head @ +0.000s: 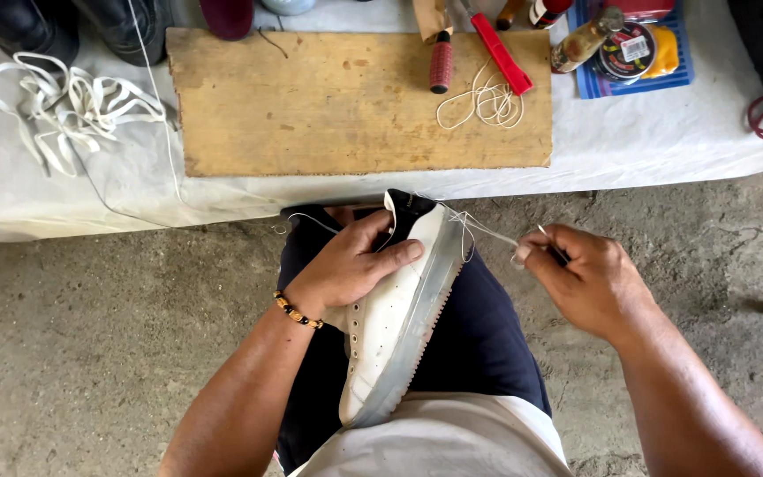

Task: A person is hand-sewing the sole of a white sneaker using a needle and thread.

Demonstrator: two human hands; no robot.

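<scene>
From the head camera, a white shoe [396,309] lies on the person's lap, in the middle of the frame. Its clear, see-through sole faces right. The left hand [351,265] wraps over the top of the shoe, fingers curled tight around it to keep it in place. The wrist has a bead bracelet [297,310].

The right hand [589,278], right of the middle, has its fingers pressed together on a thin tool [551,243] and a white thread [487,230]. The thread runs tight from the hand to the top edge of the shoe, where the sole meets the white part. It looks like the sewing is at the far end of the shoe. I cannot tell how many stitches are in already, or how much of the edge is left. The shoe has no laces in its holes.

At the top of the frame is a table with a wooden board [346,102]. White laces [68,106] lie in the upper left. A red tool [501,51] and a loop of string [487,104] sit on the board's right end.
</scene>
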